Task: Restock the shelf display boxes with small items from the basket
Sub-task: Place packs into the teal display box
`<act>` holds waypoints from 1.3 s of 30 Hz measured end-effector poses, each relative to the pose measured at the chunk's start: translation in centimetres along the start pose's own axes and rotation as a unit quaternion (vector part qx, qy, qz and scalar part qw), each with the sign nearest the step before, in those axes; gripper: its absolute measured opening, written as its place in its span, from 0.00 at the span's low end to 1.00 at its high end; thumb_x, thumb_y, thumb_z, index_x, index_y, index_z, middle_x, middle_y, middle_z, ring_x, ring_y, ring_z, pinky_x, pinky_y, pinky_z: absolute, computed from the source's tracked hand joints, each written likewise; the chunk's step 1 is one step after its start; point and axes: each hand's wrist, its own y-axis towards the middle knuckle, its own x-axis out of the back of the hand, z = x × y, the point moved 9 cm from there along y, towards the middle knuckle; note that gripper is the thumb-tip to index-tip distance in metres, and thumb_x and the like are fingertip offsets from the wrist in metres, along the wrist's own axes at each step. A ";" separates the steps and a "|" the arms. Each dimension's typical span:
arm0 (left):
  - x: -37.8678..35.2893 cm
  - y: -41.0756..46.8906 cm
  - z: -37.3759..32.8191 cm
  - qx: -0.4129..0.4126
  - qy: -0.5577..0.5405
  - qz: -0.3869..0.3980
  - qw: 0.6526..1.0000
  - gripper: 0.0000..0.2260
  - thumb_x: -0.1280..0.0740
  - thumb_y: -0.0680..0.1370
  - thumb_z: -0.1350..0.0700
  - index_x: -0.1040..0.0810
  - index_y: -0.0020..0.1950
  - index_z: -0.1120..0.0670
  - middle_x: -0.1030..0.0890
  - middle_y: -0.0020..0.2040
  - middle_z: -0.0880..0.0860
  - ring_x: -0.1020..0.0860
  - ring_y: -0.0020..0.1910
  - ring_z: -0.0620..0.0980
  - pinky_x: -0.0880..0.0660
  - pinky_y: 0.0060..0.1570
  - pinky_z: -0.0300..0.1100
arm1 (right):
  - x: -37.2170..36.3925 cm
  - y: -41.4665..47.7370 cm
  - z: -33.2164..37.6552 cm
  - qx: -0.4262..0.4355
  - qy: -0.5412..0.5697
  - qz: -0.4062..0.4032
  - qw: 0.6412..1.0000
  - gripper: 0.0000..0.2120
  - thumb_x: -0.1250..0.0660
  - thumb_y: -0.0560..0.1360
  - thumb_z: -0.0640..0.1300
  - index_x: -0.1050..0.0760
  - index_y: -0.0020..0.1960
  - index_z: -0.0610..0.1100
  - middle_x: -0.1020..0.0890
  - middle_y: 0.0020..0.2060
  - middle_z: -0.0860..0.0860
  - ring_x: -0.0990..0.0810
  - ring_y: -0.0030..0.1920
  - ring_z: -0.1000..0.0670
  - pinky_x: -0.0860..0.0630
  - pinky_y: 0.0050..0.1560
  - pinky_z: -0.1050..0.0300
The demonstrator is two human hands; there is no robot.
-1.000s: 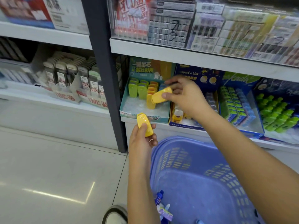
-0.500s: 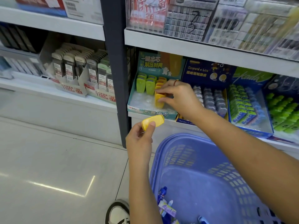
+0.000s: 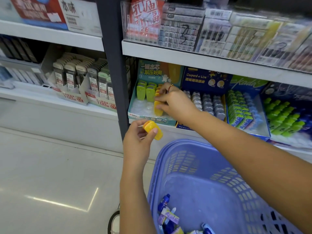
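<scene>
Left hand (image 3: 136, 141): lower centre of the frame, just below the shelf edge; thumb and curled fingers pinch a yellow eraser (image 3: 152, 130).
Yellow eraser: tilted, in the air in front of the shelf edge, above the far rim of the basket (image 3: 170, 149).
Right hand (image 3: 175, 102): centre of the frame, reaching into the teal display box (image 3: 152, 119); thumb and fingertips are drawn narrow around a second yellow eraser (image 3: 158, 109).
Second yellow eraser: upright in the box, right of its middle, with more yellow ones in a row behind it, mostly hidden by the fingers.
Green erasers (image 3: 145, 92): upright in two rows at the back left of the same box; the front left of the box shows bare clear plastic.
Basket: purple, lower right of the frame, under the right forearm; small blue and lilac packets (image 3: 168, 215) lie at its near end.
Blue display box (image 3: 206, 81): just right of the teal one, with rows of grey pieces (image 3: 207, 103).
Shoe (image 3: 114, 222): bottom centre, on the pale floor (image 3: 59, 174).
</scene>
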 end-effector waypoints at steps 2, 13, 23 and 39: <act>0.6 0.5 -1.4 -0.026 0.011 -0.014 0.999 0.13 0.24 0.69 0.59 0.24 0.46 0.47 0.18 0.45 0.50 0.19 0.45 0.48 0.22 0.47 0.40 | 1.0 -1.2 1.0 0.007 0.052 -0.023 0.998 0.18 0.33 0.75 0.49 0.24 0.62 0.44 0.28 0.59 0.48 0.26 0.54 0.51 0.31 0.53 0.67; -0.9 1.4 -3.4 -0.146 0.210 0.000 0.967 0.17 0.32 0.76 0.52 0.26 0.65 0.50 0.25 0.62 0.43 0.30 0.63 0.38 0.35 0.60 0.28 | 4.1 -2.9 0.6 0.002 0.150 -0.111 0.982 0.10 0.27 0.70 0.41 0.19 0.52 0.44 0.16 0.48 0.52 0.24 0.44 0.61 0.32 0.46 0.79; -1.2 1.5 -1.2 -0.135 0.274 0.021 0.952 0.20 0.35 0.78 0.57 0.30 0.71 0.52 0.32 0.72 0.47 0.41 0.74 0.44 0.45 0.68 0.34 | 0.8 -2.3 0.0 0.023 0.109 -0.117 0.987 0.12 0.29 0.71 0.41 0.18 0.54 0.39 0.16 0.48 0.43 0.19 0.51 0.45 0.24 0.56 0.53; -1.5 1.3 -1.1 -0.129 0.285 0.033 0.949 0.23 0.34 0.78 0.57 0.33 0.73 0.52 0.34 0.73 0.46 0.43 0.75 0.42 0.48 0.67 0.29 | -0.2 -2.8 2.0 0.113 0.057 -0.092 0.988 0.12 0.31 0.73 0.40 0.19 0.55 0.37 0.20 0.47 0.40 0.20 0.45 0.42 0.22 0.46 0.47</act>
